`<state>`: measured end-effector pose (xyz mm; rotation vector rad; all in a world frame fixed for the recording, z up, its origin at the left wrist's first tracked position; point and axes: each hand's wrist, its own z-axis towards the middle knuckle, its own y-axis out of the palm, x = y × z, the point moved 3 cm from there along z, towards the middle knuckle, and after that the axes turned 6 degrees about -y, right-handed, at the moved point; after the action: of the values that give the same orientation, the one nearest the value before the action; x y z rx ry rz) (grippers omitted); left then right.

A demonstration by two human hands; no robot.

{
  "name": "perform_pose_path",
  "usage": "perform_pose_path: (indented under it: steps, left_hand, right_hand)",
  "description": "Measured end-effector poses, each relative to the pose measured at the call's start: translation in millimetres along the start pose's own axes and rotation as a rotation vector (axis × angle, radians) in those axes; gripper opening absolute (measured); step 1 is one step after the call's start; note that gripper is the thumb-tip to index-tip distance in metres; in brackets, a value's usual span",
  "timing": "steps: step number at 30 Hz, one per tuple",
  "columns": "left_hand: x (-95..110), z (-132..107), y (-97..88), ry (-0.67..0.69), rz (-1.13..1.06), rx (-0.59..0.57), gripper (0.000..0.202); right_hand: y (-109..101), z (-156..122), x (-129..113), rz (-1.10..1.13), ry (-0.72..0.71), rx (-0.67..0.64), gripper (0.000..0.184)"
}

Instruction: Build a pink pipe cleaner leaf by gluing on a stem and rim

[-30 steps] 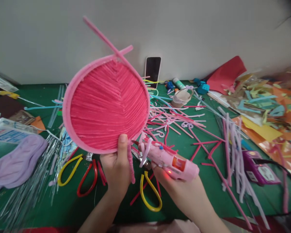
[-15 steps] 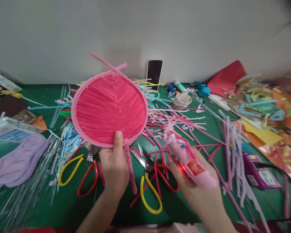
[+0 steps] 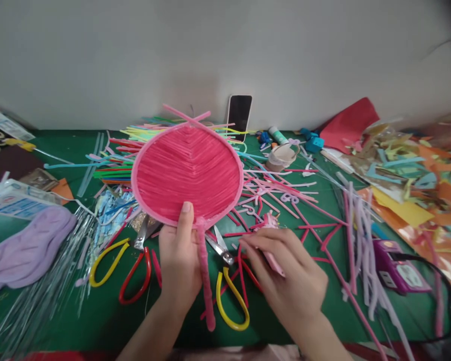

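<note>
My left hand [image 3: 182, 255] holds a pink leaf-shaped fan [image 3: 188, 175] upright, thumb on its front by the base of the fuzzy stem [image 3: 206, 281]. Its face is deep pink strips in a light-pink rim, with two rim ends crossed at the top. My right hand [image 3: 289, 265] is turned knuckles up, low over the table, with thumb and fingertips drawn together; what is between them, if anything, is hidden. Beneath it a pink fuzzy-covered object [image 3: 274, 263] shows in part. Scissors with yellow and red handles [image 3: 233, 301] lie between my hands, partly covered.
Another pair of scissors [image 3: 139, 265] lies left of my left hand. Pipe cleaners [image 3: 296, 190] are strewn behind. A phone [image 3: 239, 115] leans on the wall. A lilac leaf shape [image 3: 33, 245] is at left; a purple device [image 3: 402, 265] with a black cable is at right.
The fan has shifted right and slightly down. My right hand has turned over, and the pink object it held up is now lower, mostly hidden beneath it.
</note>
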<state>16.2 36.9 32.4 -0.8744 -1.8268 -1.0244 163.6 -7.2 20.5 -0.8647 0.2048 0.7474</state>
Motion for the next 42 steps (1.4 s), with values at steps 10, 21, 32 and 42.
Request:
perform_pose_path:
  steps: [10, 21, 32, 42]
  left_hand:
    - [-12, -3, -4.6, -0.025, 0.087, 0.011, 0.032]
    - [-14, -7, -4.8, -0.051, 0.106, 0.053, 0.030]
    - [-17, -5, -2.2, -0.015, 0.025, 0.013, 0.031]
    - [-23, -6, -4.1, -0.051, 0.000, -0.014, 0.035]
  right_hand:
    - [33, 17, -9, 0.218, -0.095, 0.094, 0.018]
    - [41, 17, -12, 0.518, 0.401, 0.143, 0.007]
    - [65, 12, -6, 1.340, 1.096, 0.003, 0.025]
    - [67, 14, -8, 1.434, 1.121, 0.002, 0.026]
